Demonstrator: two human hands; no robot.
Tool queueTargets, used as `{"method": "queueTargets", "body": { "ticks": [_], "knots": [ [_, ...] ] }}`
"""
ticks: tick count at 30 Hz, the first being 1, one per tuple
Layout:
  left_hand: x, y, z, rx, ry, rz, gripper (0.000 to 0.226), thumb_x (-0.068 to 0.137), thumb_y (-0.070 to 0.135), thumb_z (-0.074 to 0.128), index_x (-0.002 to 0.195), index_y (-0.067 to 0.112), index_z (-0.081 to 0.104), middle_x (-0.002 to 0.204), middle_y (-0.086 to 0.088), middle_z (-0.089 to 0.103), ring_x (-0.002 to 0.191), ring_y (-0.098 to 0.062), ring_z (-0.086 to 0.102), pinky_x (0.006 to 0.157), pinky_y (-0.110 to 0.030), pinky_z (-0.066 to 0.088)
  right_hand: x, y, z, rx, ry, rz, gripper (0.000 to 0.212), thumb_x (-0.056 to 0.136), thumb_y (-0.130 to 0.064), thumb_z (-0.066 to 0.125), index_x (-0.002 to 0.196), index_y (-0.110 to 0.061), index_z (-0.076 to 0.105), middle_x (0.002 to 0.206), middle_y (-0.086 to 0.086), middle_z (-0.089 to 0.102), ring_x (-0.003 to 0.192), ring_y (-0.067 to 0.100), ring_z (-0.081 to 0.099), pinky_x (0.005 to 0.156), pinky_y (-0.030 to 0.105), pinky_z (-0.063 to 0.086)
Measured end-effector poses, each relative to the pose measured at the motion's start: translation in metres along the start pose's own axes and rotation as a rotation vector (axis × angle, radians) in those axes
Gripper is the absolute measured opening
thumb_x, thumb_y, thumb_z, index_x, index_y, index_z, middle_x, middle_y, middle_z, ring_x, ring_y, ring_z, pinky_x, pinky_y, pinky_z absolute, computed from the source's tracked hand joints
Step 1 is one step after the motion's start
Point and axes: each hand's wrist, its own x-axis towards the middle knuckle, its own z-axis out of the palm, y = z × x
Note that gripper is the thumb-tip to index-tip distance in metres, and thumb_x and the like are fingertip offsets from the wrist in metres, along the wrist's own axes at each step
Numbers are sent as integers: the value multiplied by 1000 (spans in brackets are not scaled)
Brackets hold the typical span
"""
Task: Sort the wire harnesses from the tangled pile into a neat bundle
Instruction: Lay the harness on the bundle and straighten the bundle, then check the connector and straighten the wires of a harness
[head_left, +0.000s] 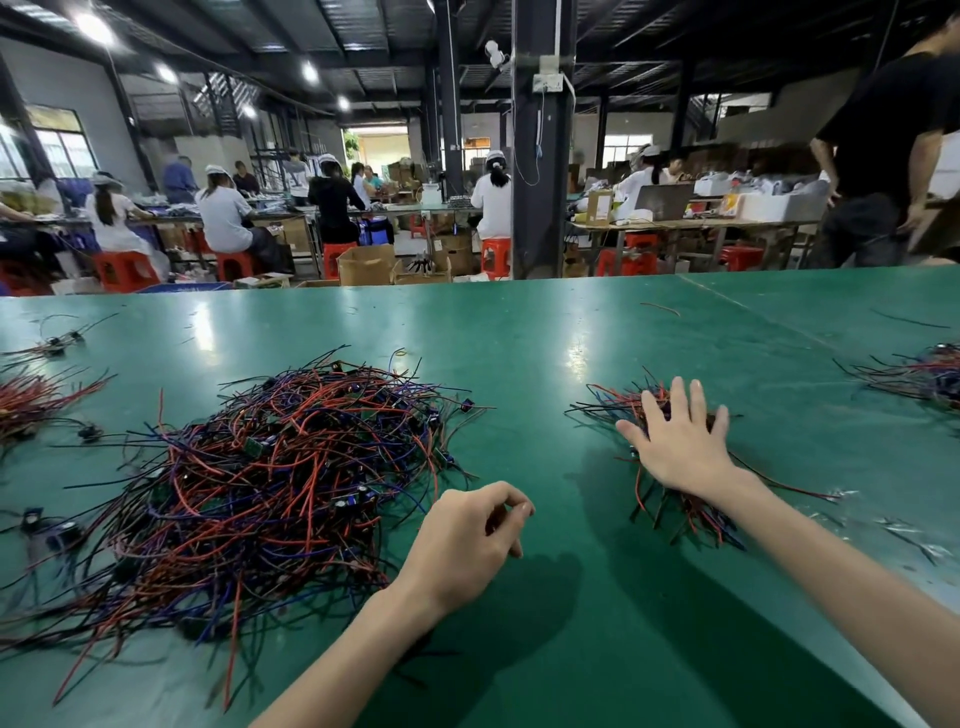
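A large tangled pile of red, blue and black wire harnesses (275, 483) spreads over the left half of the green table (545, 353). A smaller, flatter bundle of harnesses (670, 499) lies to the right of it. My right hand (680, 441) lies flat on top of that bundle, fingers straight and spread, pressing it down. My left hand (467, 540) hovers over bare table just right of the big pile, its fingers loosely curled with thumb and fingertips close together; nothing shows between them.
More harness heaps lie at the far left edge (31, 400) and far right edge (919, 374). Single loose harnesses (57, 343) dot the left side. Scraps of clear tape (904, 530) lie near my right forearm. Seated workers and a standing person are beyond the table.
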Motion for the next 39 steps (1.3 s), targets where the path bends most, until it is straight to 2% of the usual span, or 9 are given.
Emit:
{"method": "queueTargets", "body": {
  "ticks": [5,10,13,17,21,26,30,33,39],
  "knots": [
    [15,10,-34,114,156,72,11,92,17,60,96,19,70,72,8,70,60,-8,62,60,-27,52,-39,-38,9,54,223,-299,60,96,-55,25,146,-22,33,159,10,6,146,23,-7,116,45,-7],
    [45,-2,-117,-56,326,-182,25,92,1,52,101,20,65,94,0,70,79,-15,66,66,-32,58,-65,-55,26,18,239,-464,52,97,-50,34,135,-18,49,155,10,23,146,24,7,117,46,-1],
    [50,-22,-159,299,1,-330,24,86,-1,58,89,21,67,93,2,68,90,-16,62,87,-31,50,-68,-54,27,18,236,-465,50,98,-49,34,133,-18,52,153,9,26,146,23,7,117,45,-1],
    [36,-33,-158,471,-443,-423,13,78,37,75,83,27,70,82,14,68,82,-5,63,71,-16,45,-70,-57,26,32,254,-486,45,98,-46,38,123,-16,59,147,10,35,144,25,14,117,45,2],
    [26,-44,-137,698,-386,-408,15,74,41,77,77,29,68,75,17,64,77,-4,61,76,-26,52,-73,-57,24,46,224,-457,44,98,-46,33,123,-20,59,149,6,33,144,21,11,117,42,-1],
    [31,-40,-141,663,-270,-392,10,84,35,68,79,26,66,82,8,67,79,-10,61,77,-31,52,-78,-57,22,86,263,-509,38,99,-41,38,115,-17,63,143,6,41,142,22,20,116,44,3],
    [39,-32,-146,451,-72,-300,9,94,26,55,86,23,57,82,2,68,75,-16,63,71,-30,50,-79,-59,20,104,279,-544,34,98,-38,42,111,-17,65,140,6,45,140,22,25,115,45,6],
    [46,-19,-145,44,128,-249,8,95,25,53,90,20,57,77,-2,70,70,-19,66,70,-30,54,-81,-60,20,117,296,-560,30,96,-35,48,107,-16,67,136,6,50,137,23,31,115,45,10],
    [54,21,-120,-501,216,-234,11,94,20,51,94,10,56,78,-6,65,57,-7,59,52,-19,51,-84,-63,12,295,480,-596,12,84,-21,63,91,-13,70,106,3,66,112,26,57,101,40,29]
  ]
}}
